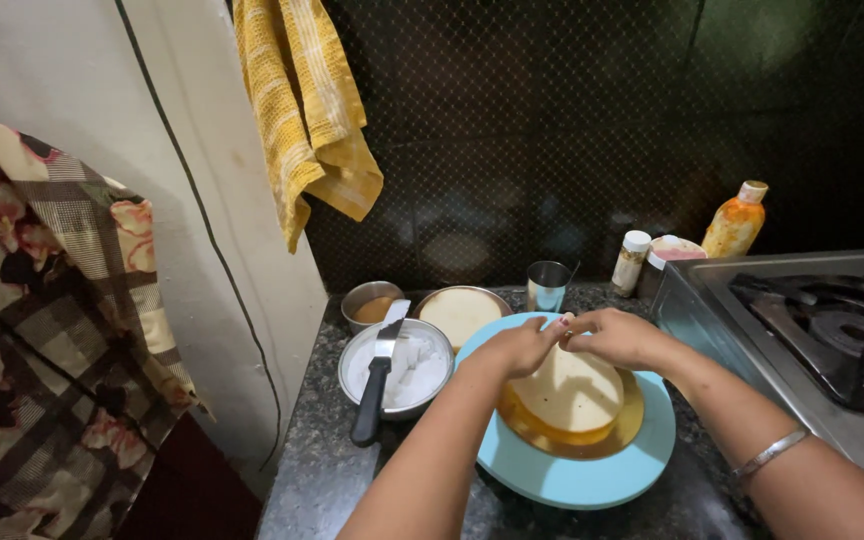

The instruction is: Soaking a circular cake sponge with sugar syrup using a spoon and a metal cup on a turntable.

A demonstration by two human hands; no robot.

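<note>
A pale round cake layer (pixel 574 396) lies on a gold board (pixel 624 432) atop a light blue turntable (pixel 592 478) on the dark counter. My left hand (pixel 518 346) and my right hand (pixel 620 337) meet over the cake's far edge, fingertips pinched together on that rim. A bangle sits on my right wrist. Left of the turntable, a steel bowl of white cream (pixel 414 372) holds a black-handled spatula knife (pixel 376 378) resting across it.
Behind are a steel plate with another cake layer (pixel 460 312), a small steel bowl (pixel 368 302), a steel cup (pixel 548 285), a small white bottle (pixel 631 262) and an orange bottle (pixel 735 220). A gas stove (pixel 812 335) stands at right. A yellow towel (pixel 304 110) hangs above.
</note>
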